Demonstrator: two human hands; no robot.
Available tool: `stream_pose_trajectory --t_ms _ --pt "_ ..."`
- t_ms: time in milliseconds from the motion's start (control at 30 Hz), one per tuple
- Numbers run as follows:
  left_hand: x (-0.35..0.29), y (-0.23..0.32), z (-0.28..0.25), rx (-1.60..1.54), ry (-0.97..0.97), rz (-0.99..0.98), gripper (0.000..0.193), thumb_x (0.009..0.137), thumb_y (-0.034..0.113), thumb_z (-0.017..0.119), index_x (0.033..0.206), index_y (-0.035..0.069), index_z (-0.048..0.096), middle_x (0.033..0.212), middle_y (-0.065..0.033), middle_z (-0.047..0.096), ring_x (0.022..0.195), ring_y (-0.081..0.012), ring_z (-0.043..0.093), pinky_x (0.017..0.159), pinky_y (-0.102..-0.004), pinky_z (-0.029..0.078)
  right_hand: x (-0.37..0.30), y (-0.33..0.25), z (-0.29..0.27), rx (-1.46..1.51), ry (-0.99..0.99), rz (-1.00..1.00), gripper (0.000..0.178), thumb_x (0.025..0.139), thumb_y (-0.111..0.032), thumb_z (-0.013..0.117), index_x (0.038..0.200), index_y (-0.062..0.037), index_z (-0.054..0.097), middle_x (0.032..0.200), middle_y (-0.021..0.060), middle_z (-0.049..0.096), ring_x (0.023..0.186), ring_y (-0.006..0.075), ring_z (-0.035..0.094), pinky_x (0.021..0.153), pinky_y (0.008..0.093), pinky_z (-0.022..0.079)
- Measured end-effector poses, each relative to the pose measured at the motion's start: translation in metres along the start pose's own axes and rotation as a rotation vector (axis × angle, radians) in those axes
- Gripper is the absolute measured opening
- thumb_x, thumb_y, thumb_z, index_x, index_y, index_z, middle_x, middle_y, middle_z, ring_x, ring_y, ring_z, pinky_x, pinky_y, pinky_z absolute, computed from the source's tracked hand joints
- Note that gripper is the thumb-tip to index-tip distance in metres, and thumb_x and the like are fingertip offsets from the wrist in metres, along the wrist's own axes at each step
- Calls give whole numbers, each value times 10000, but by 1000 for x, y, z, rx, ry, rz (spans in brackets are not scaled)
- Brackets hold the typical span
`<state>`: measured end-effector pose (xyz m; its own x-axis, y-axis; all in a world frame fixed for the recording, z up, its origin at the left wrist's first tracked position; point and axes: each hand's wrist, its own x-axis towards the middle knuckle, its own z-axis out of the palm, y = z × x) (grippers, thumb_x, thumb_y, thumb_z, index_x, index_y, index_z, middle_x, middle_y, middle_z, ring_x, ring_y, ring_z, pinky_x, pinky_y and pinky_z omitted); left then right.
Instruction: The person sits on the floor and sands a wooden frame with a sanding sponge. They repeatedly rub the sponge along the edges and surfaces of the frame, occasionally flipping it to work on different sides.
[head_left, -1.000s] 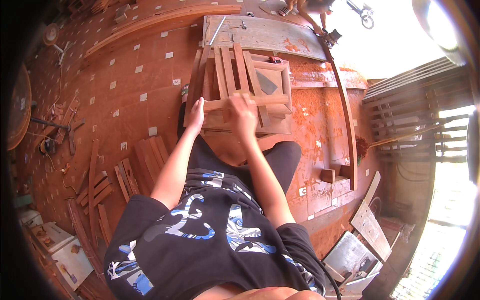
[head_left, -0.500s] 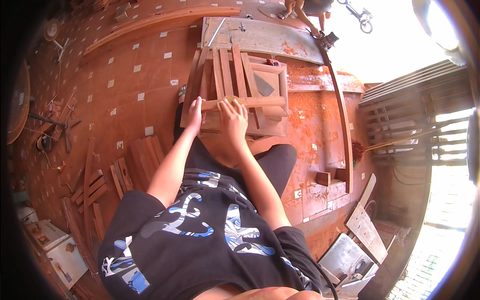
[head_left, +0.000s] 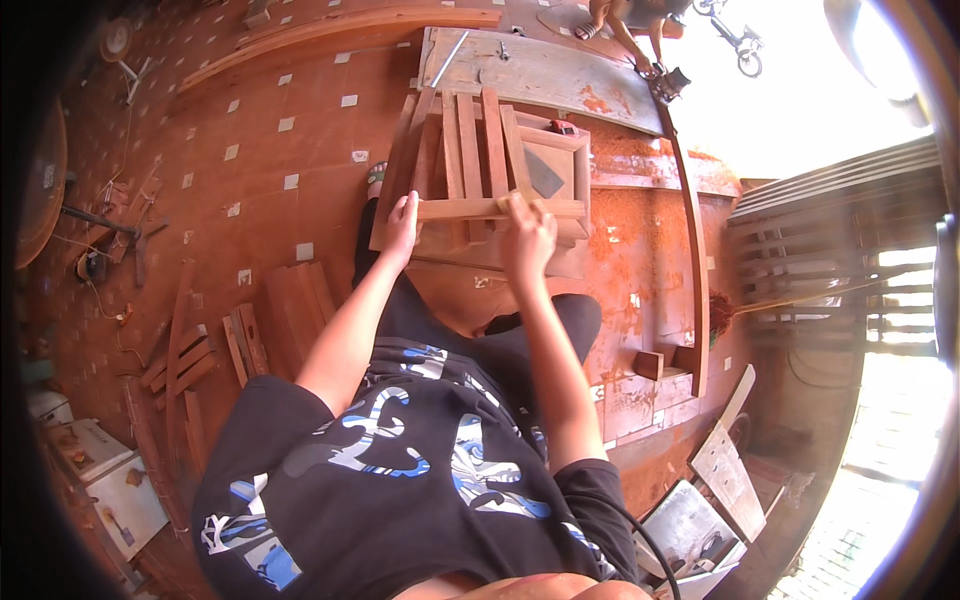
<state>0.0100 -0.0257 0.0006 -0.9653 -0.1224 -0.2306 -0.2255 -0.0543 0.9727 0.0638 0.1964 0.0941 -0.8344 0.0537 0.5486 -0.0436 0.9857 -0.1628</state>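
My left hand [head_left: 402, 230] is closed on the left end of a reddish wooden strip [head_left: 458, 209], which lies crosswise in front of me. Farther right along that strip, my right hand [head_left: 530, 238] presses a small tan piece of sandpaper [head_left: 514, 203] against the wood, its fingers curled over it. Beneath lie several more wooden slats [head_left: 494, 145], pointing away from me, on a stack of panelled wooden frames [head_left: 583, 180]. A dark grey flat triangular piece [head_left: 543, 176] lies on the top panel, right of the slats.
A red tool [head_left: 564, 128] sits at the stack's far edge. Beyond is a grey board [head_left: 540, 75]; a long beam [head_left: 687, 240] runs down the right, with another person's hand [head_left: 648, 68] on a power tool [head_left: 670, 84] at its far end. Loose wood pieces [head_left: 300, 300] lie left.
My right hand has slid to the right along the strip with the sandpaper, its fingers now more curled. My left hand keeps hold of the strip's left end. The whole view has shifted slightly.
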Motion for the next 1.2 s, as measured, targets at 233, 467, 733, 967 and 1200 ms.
stream_pose_trajectory --t_ms 233,467,733,967,1200 --pt "-8 25 4 -133 -89 -186 406 1086 516 507 1021 130 612 679 40 460 532 -59 413 485 -249 331 -23 -43 22 206 -104 -20 468 831 -2 612 1284 -97 682 1239 120 725 1209 346 640 1059 467 509" --pt "-12 27 2 -217 -73 -88 336 1094 422 515 1045 101 601 670 16 485 497 -72 434 474 -262 380 -26 -20 -10 168 -23 82 390 913 -49 605 1291 -99 685 1383 117 673 1346 387 561 1141 542 398" --pt "-14 33 -6 -170 -213 -16 257 983 291 523 1105 87 621 778 -9 561 568 -104 498 582 -276 466 -46 57 -8 296 229 428 447 995 -53 555 1433 -110 623 1533 160 550 1476 442 402 1228 511 310" --pt "-13 21 4 -119 -79 23 310 1061 364 577 924 96 653 765 12 543 580 -64 496 471 -262 403 -46 -15 11 130 -44 200 535 927 -93 587 1451 -198 609 1549 132 535 1507 466 356 1241 637 203" --pt "-11 13 -2 42 -20 119 389 1088 376 561 860 73 648 640 49 449 532 -51 443 466 -264 349 -33 -45 1 255 -206 -126 519 893 -103 644 1406 -188 633 1509 49 576 1461 355 459 1234 577 293"
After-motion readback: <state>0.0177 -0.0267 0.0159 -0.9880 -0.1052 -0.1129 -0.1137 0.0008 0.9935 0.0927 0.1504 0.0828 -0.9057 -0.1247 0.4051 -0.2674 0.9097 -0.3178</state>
